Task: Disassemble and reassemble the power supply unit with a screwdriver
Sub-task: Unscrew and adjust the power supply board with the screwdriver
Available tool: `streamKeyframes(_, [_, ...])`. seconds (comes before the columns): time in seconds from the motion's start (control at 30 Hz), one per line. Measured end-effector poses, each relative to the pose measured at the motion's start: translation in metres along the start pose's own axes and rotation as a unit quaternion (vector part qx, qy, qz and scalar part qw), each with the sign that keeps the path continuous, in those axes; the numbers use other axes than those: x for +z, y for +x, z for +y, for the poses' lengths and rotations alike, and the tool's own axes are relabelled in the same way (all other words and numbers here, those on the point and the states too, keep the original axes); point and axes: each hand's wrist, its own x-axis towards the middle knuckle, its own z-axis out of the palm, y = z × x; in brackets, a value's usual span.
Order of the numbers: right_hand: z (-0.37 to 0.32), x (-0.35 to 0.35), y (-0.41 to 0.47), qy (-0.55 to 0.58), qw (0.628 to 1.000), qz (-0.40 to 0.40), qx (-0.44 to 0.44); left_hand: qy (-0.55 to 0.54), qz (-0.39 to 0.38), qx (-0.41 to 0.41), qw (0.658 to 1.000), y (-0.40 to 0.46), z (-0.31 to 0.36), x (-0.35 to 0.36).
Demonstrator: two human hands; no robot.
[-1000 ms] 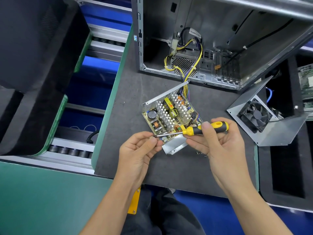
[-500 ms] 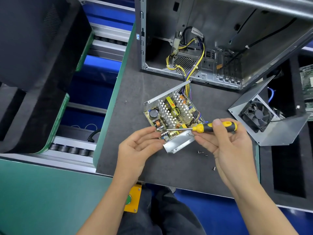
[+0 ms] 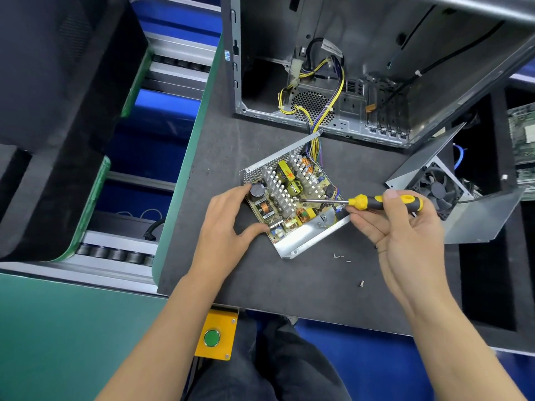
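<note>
I have the open power supply [image 3: 289, 198] lying on the dark mat [image 3: 260, 285] in front of the computer case [image 3: 376, 68]. My left hand [image 3: 228, 230] is spread, steadying its left corner. My right hand [image 3: 405, 230] pinches the screwdriver [image 3: 385, 202], tip among the board's parts. I should seat the tip squarely on the screw, press down and keep clear of the loose screws [image 3: 338, 256]

Left hand [image 3: 228, 227] spread flat, fingers and thumb apart; right hand [image 3: 405, 230] palm-up, thumb curled over.
</note>
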Motion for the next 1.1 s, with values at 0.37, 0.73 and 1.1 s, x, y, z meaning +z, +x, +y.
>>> streamKeyframes(0.37, [0.001,-0.003,0.007,-0.051,0.998,-0.019,-0.033,0.101,-0.014,0.073,0.992,0.002,0.002,0.004])
streamKeyframes(0.73, [-0.001,0.018,-0.012,-0.282,0.926,-0.148,-0.204,0.110,-0.023,0.060,0.992,0.001,0.000,0.005])
streamKeyframes(1.1, [0.011,0.022,-0.027,-0.415,0.846,-0.174,-0.287,0.112,-0.011,0.068,0.991,0.001,-0.003,0.007])
